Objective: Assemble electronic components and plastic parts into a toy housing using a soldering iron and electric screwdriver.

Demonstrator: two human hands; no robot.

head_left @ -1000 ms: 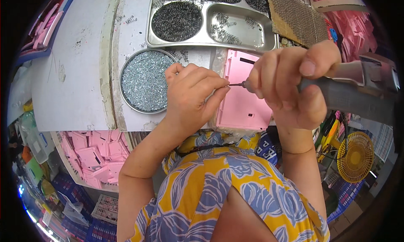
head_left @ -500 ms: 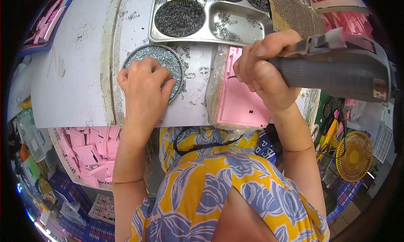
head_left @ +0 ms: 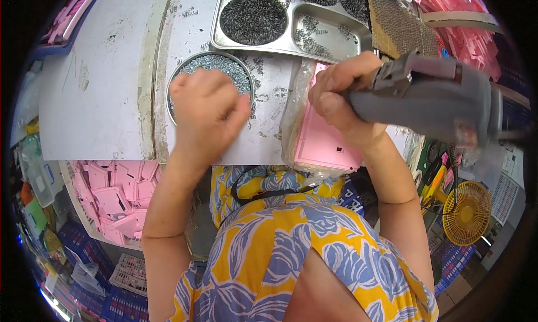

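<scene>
Lifted since before, left hand (head_left: 208, 106) hides its pinch over screw dish (head_left: 190, 67); right hand (head_left: 342, 98) grips driver (head_left: 437, 98).

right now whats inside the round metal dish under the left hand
The round metal dish holds a heap of small silvery screws. The left hand covers its lower half, so what the fingertips pinch there cannot be seen.

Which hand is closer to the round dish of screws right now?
Left. The left hand is over the round dish of screws, covering its lower part; the right hand is off to its right, gripping a grey power screwdriver.
</scene>
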